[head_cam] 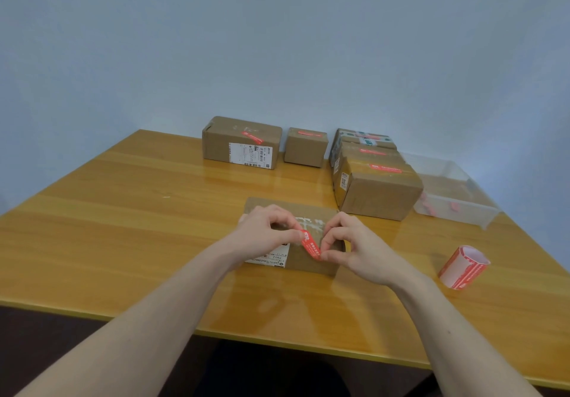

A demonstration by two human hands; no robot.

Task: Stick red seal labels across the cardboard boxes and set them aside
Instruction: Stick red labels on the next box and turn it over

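Beyond the hands (311,244), sealed boxes (303,147) (five).

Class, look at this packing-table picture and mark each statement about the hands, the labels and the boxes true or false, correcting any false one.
1. Both hands pinch one red seal label. True: the left hand and right hand hold its ends.
2. The brown cardboard box under the hands lies on the floor. False: it sits on the yellow wooden table.
3. The red-and-white label roll lies left of the hands. False: it lies to the right.
4. Boxes at the far edge already bear red labels. True, for example the large far box.
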